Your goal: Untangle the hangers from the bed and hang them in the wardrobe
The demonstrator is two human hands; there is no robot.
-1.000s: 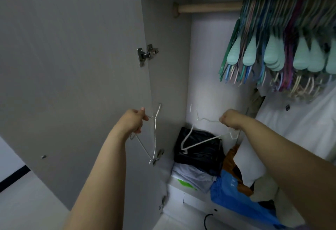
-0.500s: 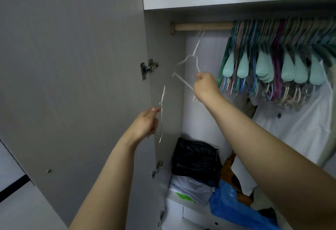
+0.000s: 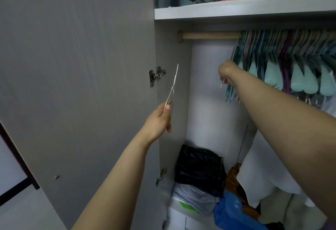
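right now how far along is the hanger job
Done: many coloured hangers already crowd the wooden rail. In hand: the right hand is up beside that row, gripping a white hanger of which only a tip shows; whether it is hooked yet cannot be told. Left: the left hand pinches another white hanger, well below the rail, not yet hung.
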